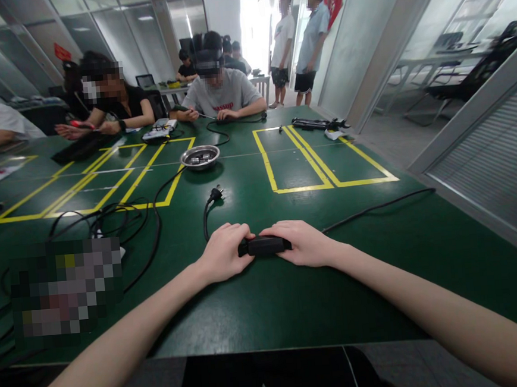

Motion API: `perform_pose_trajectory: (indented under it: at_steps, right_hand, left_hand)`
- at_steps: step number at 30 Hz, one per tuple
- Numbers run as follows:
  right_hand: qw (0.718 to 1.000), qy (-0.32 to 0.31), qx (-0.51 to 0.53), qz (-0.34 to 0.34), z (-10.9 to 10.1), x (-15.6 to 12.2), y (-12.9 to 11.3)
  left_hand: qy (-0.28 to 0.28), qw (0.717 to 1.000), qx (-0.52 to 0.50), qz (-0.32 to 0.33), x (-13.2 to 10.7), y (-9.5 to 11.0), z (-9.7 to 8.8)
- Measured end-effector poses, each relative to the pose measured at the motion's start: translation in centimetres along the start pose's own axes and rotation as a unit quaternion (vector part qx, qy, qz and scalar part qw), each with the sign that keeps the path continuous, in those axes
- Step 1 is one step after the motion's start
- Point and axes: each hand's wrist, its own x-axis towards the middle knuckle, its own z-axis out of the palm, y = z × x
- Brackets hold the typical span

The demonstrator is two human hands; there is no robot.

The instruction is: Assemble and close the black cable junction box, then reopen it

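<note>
A small black oblong block on a power cord [266,245] lies level just above or on the green table [233,323], its kind not clear from here. My left hand [227,252] is closed round its left end, and my right hand [305,243] grips the right end, thumbs and fingers almost meeting over the top. From behind the left hand a black cord curves away to a plug [216,194], pins pointing right. Past the right hand, another length of black cord [376,208] runs off toward the table's right side.
A steel bowl [201,157] with small metal parts stands mid-table. Tangled black cables [108,217] lie left, beside a blurred-out item [69,286]. Yellow tape [360,182] marks rectangles. Across the table, a person in a grey shirt [228,91] works; dark tools [318,123] lie far right.
</note>
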Motion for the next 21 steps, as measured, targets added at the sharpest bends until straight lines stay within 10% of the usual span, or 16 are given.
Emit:
perform_pose_trajectory:
  at_steps: [21]
  right_hand:
    - [0.992,-0.029,-0.124,-0.013,-0.9,0.2,-0.9]
  left_hand:
    - [-0.016,0.992,0.048,0.115,0.0,-0.2,-0.4]
